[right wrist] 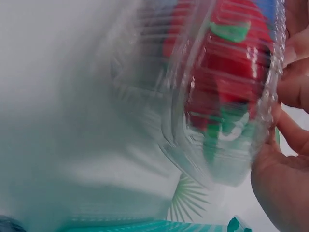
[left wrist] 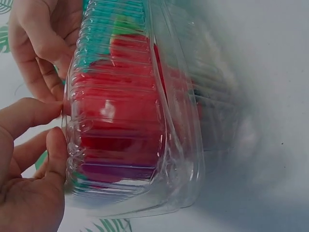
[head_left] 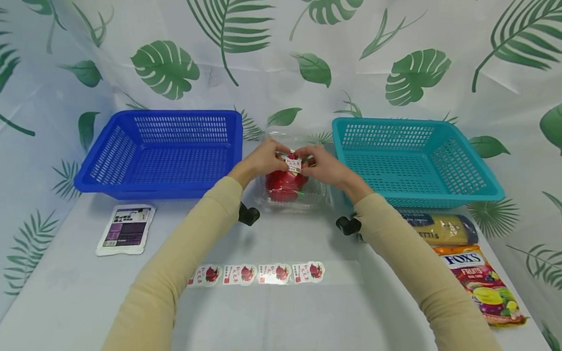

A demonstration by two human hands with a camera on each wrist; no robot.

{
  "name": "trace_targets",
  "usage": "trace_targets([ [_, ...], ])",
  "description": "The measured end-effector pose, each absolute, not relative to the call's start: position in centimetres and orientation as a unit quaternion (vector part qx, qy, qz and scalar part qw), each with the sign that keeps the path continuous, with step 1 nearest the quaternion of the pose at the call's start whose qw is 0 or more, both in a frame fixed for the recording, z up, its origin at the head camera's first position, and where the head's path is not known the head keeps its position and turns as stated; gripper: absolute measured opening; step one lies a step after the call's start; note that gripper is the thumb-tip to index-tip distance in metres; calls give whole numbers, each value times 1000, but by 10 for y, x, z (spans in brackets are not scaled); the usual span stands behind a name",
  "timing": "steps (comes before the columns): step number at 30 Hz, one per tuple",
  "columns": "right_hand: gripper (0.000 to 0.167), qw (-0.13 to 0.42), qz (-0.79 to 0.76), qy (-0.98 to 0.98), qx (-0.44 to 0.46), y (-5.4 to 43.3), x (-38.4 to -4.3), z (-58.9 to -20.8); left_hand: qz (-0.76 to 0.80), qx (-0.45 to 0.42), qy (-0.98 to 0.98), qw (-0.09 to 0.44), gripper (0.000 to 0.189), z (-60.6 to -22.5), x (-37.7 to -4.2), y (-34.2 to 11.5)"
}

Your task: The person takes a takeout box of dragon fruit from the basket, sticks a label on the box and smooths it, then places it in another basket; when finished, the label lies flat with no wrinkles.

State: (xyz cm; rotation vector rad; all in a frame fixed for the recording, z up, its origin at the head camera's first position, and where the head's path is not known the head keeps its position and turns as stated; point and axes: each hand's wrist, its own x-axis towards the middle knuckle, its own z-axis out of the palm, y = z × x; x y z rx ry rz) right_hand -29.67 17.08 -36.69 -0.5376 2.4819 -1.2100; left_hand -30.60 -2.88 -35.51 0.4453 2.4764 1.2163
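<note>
A clear plastic clamshell box [head_left: 319, 195] with red fruit [head_left: 283, 187] inside stands between the two baskets. Over its lid, a small white sticker [head_left: 293, 164] with red print is pinched at its left side by my left hand [head_left: 265, 158]. The right hand [head_left: 326, 166] pinches the same sticker from the right. In the left wrist view, thumb and fingers of the left hand [left wrist: 34, 159] meet right at the ridged lid of the box [left wrist: 178, 188]. The right wrist view has the right hand [right wrist: 285, 164] close against the lid too; the sticker is hidden there.
A blue basket [head_left: 161, 194] stands at back left, a teal basket [head_left: 421, 199] at back right. Several stickers [head_left: 275, 274] lie on a strip in front. A white-and-purple pack [head_left: 126, 230] sits left; a spaghetti pack [head_left: 443, 229] and a candy bag [head_left: 485, 287] lie right.
</note>
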Motion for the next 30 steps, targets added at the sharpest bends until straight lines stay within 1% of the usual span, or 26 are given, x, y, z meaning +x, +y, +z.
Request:
trace_targets([
  [4, 48, 136, -418, 879, -186, 169, -293, -372, 433, 158, 872, 164, 48, -360, -305, -32],
  [7, 46, 109, -427, 880, -177, 168, -288, -375, 442, 168, 871, 134, 47, -364, -302, -35],
  [10, 42, 75, -445, 877, -164, 168, -279, -376, 456, 173, 870, 70, 41, -368, -293, -37],
  [13, 38, 27, -450, 880, -150, 166, -269, -374, 454, 153, 878, -18, 33, -372, -278, -38],
  [16, 37, -8, -442, 888, -127, 166, -257, -373, 447, 116, 885, -67, 30, -377, -258, -40],
  [18, 39, -14, -439, 891, -116, 168, -248, -373, 445, 101, 887, -68, 31, -382, -244, -40],
  [20, 43, -14, -426, 899, -101, 170, -238, -374, 447, 90, 888, -56, 33, -388, -232, -40],
  [24, 51, -8, -406, 909, -93, 172, -224, -378, 474, 76, 876, -42, 37, -398, -215, -39],
  [28, 62, 49, -404, 910, -83, 173, -215, -384, 505, 48, 861, -30, 39, -404, -208, -40],
  [30, 64, 73, -402, 910, -71, 173, -213, -388, 518, 32, 855, -21, 40, -406, -207, -40],
])
